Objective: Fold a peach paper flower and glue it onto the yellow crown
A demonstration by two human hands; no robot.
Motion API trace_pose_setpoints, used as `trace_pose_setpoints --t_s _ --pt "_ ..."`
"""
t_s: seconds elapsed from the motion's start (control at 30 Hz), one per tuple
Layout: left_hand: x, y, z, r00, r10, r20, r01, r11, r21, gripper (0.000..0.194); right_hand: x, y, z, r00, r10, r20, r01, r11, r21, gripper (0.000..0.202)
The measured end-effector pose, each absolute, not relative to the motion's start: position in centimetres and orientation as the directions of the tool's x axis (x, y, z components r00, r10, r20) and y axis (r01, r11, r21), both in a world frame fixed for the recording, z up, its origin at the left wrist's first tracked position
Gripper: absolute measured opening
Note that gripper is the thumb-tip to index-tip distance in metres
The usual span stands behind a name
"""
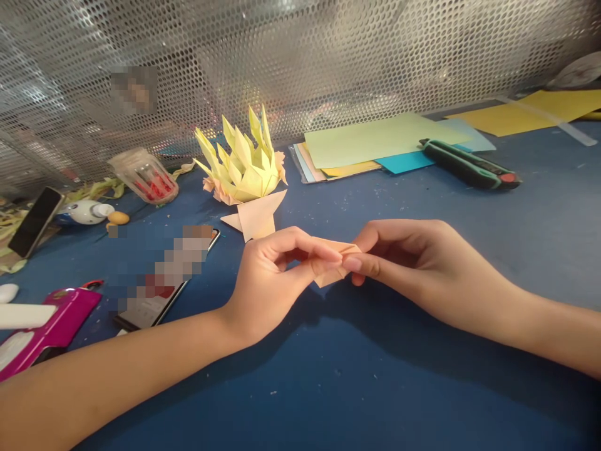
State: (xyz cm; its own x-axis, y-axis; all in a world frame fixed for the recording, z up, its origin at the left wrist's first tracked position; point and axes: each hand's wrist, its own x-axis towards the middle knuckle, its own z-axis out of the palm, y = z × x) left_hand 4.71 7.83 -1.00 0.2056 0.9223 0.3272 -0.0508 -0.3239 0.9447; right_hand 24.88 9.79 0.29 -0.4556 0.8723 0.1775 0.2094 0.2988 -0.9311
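Observation:
Between my two hands is a small piece of folded peach paper point(328, 275), held a little above the blue table. My left hand point(277, 282) pinches its left side with thumb and forefinger. The thumb and fingers of my right hand point(404, 263) close on its right end, and the fingertips of both hands nearly meet. Part of the paper is hidden by the fingers. Just beyond my left hand lies another folded peach paper piece point(258, 216). Behind that stands a yellow origami flower point(248, 163) with pointed petals and peach pieces around its base.
Coloured paper sheets point(366, 144) lie at the back, with a dark green utility knife point(469, 166) at their right end. On the left are a lit phone point(164, 294), a magenta object point(61, 319), a tilted jar point(145, 175) and a dark phone point(35, 222). Perforated metal point(328, 62) borders the back.

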Motion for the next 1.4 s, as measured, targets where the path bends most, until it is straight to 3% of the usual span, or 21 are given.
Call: trace_pose_setpoints --t_s 0.2,0.43,0.7,0.87,0.93,1.13,1.4 --pt "4.5 8.0 -0.7 0.232 0.905 0.356 -0.004 -0.365 0.931 0.008 25.1 9.9 0.1 -0.451 0.872 0.191 0.133 0.277 -0.952 0.031" --pt "4.6 7.8 -0.6 0.215 0.906 0.365 0.05 -0.383 0.922 0.01 25.0 9.7 0.1 -0.459 0.854 0.244 0.18 0.358 -0.916 0.029" --pt "4.6 8.3 -1.1 0.145 0.934 0.326 -0.001 -0.329 0.944 0.007 25.3 9.7 -0.5 -0.42 0.737 0.529 0.315 0.665 -0.677 0.024" --pt "4.4 8.3 -1.2 0.197 0.932 0.304 -0.056 -0.299 0.953 0.007 25.1 9.9 0.1 -0.469 0.646 0.603 0.363 0.763 -0.535 0.012" --pt "4.4 8.3 -1.3 0.186 0.934 0.304 -0.053 -0.299 0.953 0.008 25.2 9.9 0.0 -0.455 0.657 0.601 0.347 0.753 -0.559 0.014" --pt "4.6 8.3 -1.3 0.187 0.951 0.247 -0.125 -0.227 0.966 0.014 25.2 9.9 -0.7 -0.389 0.801 0.455 0.263 0.57 -0.778 0.02" --pt "4.9 8.3 -1.3 0.191 0.951 0.242 -0.198 -0.204 0.959 0.042 25.4 10.2 -0.5 -0.445 0.764 0.468 0.227 0.601 -0.766 0.007"
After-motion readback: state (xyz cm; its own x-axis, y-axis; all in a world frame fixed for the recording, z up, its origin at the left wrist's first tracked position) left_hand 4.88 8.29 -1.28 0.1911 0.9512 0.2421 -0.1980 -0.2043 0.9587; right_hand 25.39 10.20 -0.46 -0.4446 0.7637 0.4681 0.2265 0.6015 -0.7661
